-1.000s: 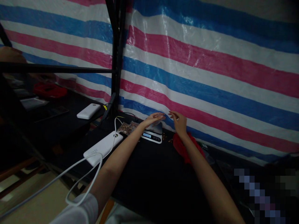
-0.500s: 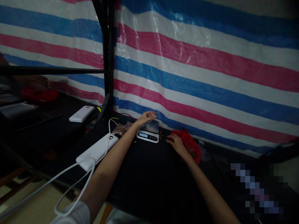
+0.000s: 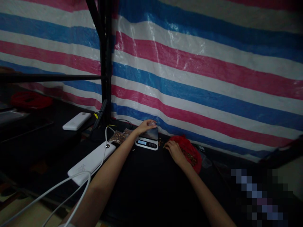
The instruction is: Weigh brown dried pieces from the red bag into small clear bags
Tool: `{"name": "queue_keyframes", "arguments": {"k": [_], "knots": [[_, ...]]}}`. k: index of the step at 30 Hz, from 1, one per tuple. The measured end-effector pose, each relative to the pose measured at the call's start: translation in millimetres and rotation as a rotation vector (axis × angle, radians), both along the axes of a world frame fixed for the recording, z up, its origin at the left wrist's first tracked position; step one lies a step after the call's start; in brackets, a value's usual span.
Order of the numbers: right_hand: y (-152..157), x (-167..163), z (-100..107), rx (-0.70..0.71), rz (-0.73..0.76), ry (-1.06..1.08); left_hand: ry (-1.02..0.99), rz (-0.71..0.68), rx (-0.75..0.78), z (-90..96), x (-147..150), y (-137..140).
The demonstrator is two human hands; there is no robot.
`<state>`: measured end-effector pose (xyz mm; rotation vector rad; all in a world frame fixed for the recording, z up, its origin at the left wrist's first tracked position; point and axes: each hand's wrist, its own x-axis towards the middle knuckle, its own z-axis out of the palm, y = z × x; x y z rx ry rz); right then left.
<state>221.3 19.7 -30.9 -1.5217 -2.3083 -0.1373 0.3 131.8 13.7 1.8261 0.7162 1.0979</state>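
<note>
Above the weighing plate of a small white digital scale [image 3: 146, 143], my left hand [image 3: 145, 126] is closed on a clear plastic bag [image 3: 152, 124]. The bag's contents are too small to make out. My right hand [image 3: 174, 150] rests low on the table with its fingers curled down, just right of a few loose brown pieces [image 3: 159, 142]. Whatever its fingertips hold, if anything, is hidden. Beside and behind that hand sits an open red plastic bag [image 3: 192, 150] with many small brown pieces inside. The scale's display is lit, its figures unreadable.
Filled clear bags [image 3: 118, 136] of brown pieces lie left of the scale. A white power bank [image 3: 91, 164] with a cable lies by my left forearm. Another white power bank [image 3: 77, 121] is on the left table. A black metal post [image 3: 106, 63] and striped sheeting [image 3: 201, 63] stand behind.
My right hand has lowered and turned so its back faces up, fingers now curled at the table. My left hand stays over the scale with the clear bag. The whole view has shifted slightly.
</note>
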Motion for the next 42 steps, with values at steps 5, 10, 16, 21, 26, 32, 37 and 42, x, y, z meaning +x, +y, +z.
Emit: {"name": "queue_keyframes", "arguments": {"k": [5, 10, 16, 21, 26, 32, 37, 42], "knots": [[2, 0, -2, -0.039, 0.004, 0.065, 0.023, -0.010, 0.017, -3.1, 1, 3], [1, 3, 0, -0.073, 0.039, 0.131, 0.013, -0.032, -0.006, -5.8, 1, 3], [2, 10, -2, -0.077, 0.014, 0.180, 0.008, -0.047, 0.006, -6.5, 1, 4], [1, 12, 0, -0.083, 0.005, 0.126, -0.005, -0.046, -0.006, -8.0, 3, 5], [-6, 7, 10, -0.107, 0.029, 0.112, -0.002, -0.051, -0.006, -8.4, 3, 5], [-4, 1, 14, -0.140, 0.044, 0.236, 0.015, -0.039, -0.032, -9.0, 2, 4], [1, -2, 21, -0.145, 0.054, 0.387, 0.036, -0.041, -0.004, -6.1, 1, 1], [20, -8, 49, -0.082, 0.043, 0.596, 0.050, -0.134, 0.014, 2.9, 0, -7]]}}
